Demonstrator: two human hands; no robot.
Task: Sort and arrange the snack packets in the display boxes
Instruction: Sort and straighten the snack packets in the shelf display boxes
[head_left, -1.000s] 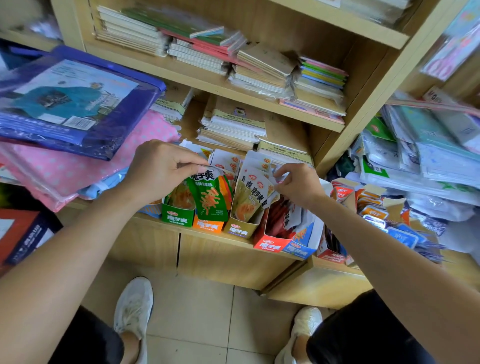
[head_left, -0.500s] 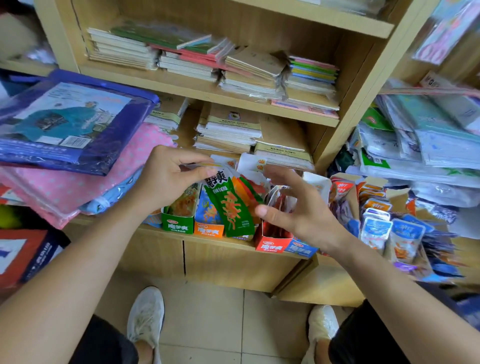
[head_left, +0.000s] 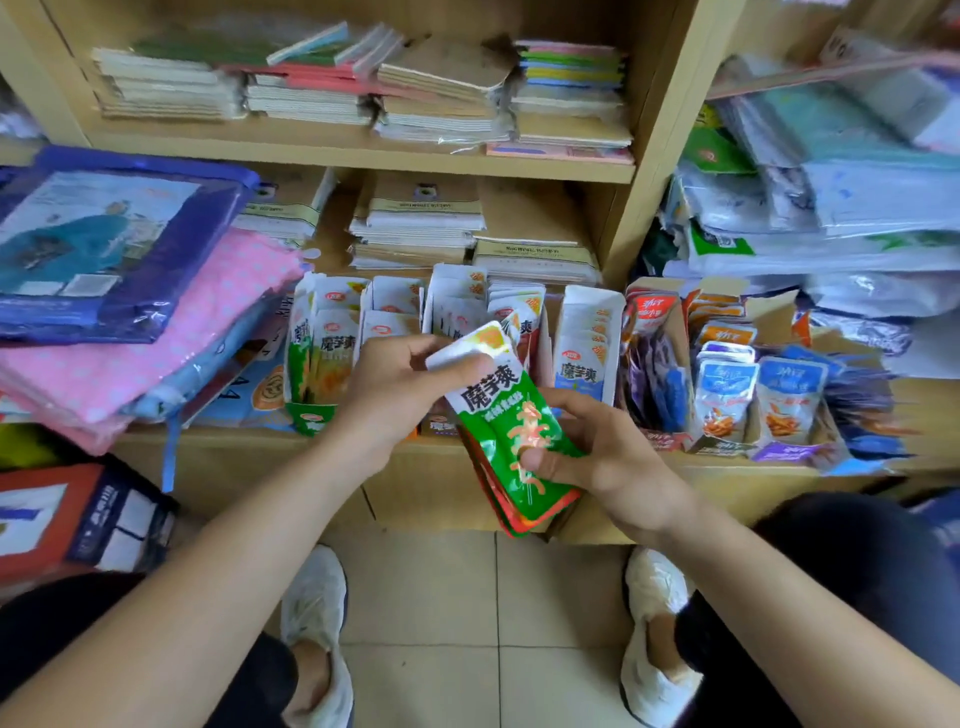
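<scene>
Packets of snack are held by both hands in front of the wooden shelf (head_left: 244, 441), not inside any box. The left hand (head_left: 397, 387) pinches the white upper end of the green packet (head_left: 501, 415), with the thumb on its face and the fingers curled behind. The right hand (head_left: 610, 454) grips the lower part, the thumb pressed on the green face and the fingers under the stack. Below the green packet lie red packets (head_left: 509, 526), of which only the edges show; their number cannot be told. The stack is tilted, its upper end toward eleven o'clock and its lower end toward five o'clock. At twelve o'clock from the hands the display boxes stand in a row on the shelf, touching each other. The green box (head_left: 310, 420) at ten o'clock is full of upright green packets, and the box of white and blue packets (head_left: 587, 343) stands at one o'clock, just beside the stack. At three o'clock the boxes of blue packets (head_left: 727, 397) stand near the shelf corner, with loose packets leaning around them. Behind the row lie stacks of notebooks (head_left: 421, 228). At nine o'clock a blue plastic package (head_left: 104, 244) rests on a pink dotted package (head_left: 171, 343). At six o'clock two white shoes (head_left: 317, 618) stand on the tiled floor (head_left: 467, 597).
</scene>
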